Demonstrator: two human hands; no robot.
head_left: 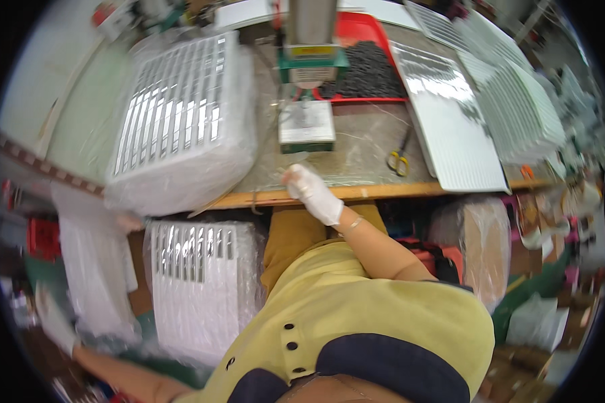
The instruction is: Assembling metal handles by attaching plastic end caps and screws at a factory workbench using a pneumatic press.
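My right hand [314,193], in a white glove with bare fingertips, is at the table's front edge, just before the small press [309,70]. Its fingers curl together; whatever lies in them, if anything, is too small to make out. Far out at the lower left reaches my left hand [55,321], also gloved and blurred, so its fingers cannot be read. Beside it stands a plastic-wrapped white stack [97,269]. Under the press head sits a pale square block [307,124] on a green base.
A red tray [370,99] of small black parts lies behind the press. Yellow-handled scissors [398,161] rest right of it. A wrapped stack of slotted panels [175,107] fills the table's left; glossy white panels [450,127] line the right. Another wrapped stack [202,302] stands below the table.
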